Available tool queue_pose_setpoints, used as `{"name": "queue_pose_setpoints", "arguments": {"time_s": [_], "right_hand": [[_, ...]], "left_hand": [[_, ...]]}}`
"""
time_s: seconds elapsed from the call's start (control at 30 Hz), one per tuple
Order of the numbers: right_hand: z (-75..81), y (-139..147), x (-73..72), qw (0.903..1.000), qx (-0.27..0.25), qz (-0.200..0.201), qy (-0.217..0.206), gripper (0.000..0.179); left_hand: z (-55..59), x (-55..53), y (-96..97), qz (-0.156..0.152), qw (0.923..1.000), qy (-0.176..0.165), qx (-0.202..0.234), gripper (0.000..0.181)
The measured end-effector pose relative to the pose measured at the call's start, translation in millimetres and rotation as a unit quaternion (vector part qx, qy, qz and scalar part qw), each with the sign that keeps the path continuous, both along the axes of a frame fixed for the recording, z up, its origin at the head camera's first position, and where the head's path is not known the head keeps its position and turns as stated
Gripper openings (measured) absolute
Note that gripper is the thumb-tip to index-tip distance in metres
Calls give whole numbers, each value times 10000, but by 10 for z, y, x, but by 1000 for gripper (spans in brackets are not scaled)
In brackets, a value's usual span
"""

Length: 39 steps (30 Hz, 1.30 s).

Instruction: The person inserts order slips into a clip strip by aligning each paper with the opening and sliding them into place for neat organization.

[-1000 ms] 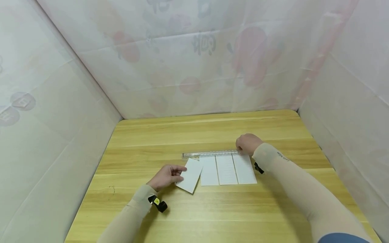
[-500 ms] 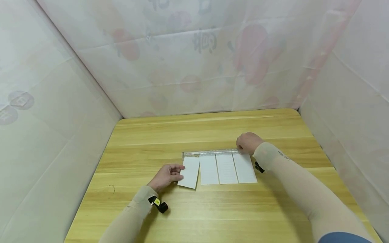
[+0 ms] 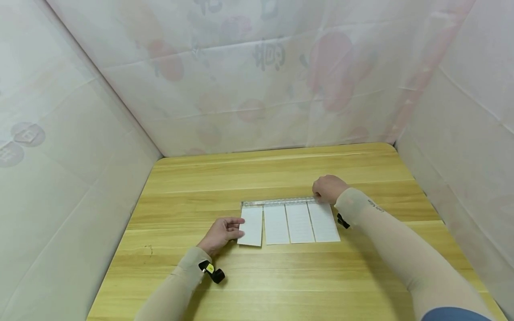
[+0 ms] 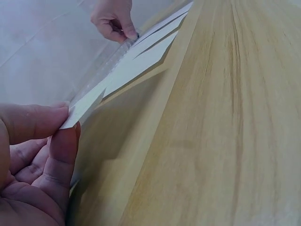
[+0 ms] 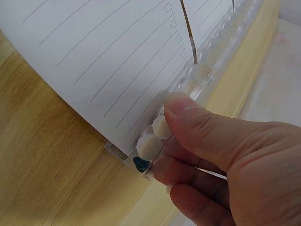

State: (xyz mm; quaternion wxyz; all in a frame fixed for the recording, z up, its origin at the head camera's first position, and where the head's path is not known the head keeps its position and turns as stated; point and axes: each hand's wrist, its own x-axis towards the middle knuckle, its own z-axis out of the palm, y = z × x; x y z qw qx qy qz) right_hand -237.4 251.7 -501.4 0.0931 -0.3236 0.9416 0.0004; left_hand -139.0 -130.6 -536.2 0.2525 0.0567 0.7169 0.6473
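A clear plastic ticket rail (image 3: 277, 202) lies across the table, with round whitish balls inside it in the right wrist view. My right hand (image 3: 329, 189) grips its right end, thumb (image 5: 181, 103) on top and fingers beneath. Three white paper slips (image 3: 300, 223) lie side by side with their far edges at the rail; the rightmost slip (image 5: 80, 56) shows ruled lines and small boxes. My left hand (image 3: 220, 234) pinches another slip (image 3: 250, 227) by its left edge between thumb and forefinger. This slip is raised off the table, as its shadow in the left wrist view shows. Whether its far edge sits inside the rail, I cannot tell.
The wooden table (image 3: 281, 281) has rounded far corners. Pale printed cloth walls (image 3: 249, 89) stand behind it and on both sides. A small dark mark (image 3: 148, 249) is on the table at the left. A black wrist camera (image 3: 213, 272) hangs by the left wrist.
The slip in my left hand has turned from a slant to nearly straight, its far edge coming up to the rail's left part. The right hand and the other slips have stayed put.
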Motion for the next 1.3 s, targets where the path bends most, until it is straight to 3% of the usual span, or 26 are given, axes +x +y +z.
{"name": "queue_pose_setpoints", "arguments": {"time_s": [0.37, 0.6, 0.67, 0.97, 1.3], "right_hand": [[21, -7, 34, 10000, -49, 3, 19, 38], [47, -4, 42, 10000, -13, 22, 53, 31], [49, 0, 42, 10000, 0, -6, 40, 29], [37, 6, 32, 9999, 84, -63, -52, 27], [-20, 22, 5, 10000, 29, -61, -45, 32]], "left_hand": [[-25, 10, 27, 22, 9999, 87, -60, 44], [-267, -62, 13, 170, 9998, 19, -90, 44], [-289, -71, 25, 140, 9997, 52, -183, 44], [-269, -90, 60, 65, 9990, 233, -384, 42], [-268, -86, 70, 245, 9991, 117, -325, 45]]}}
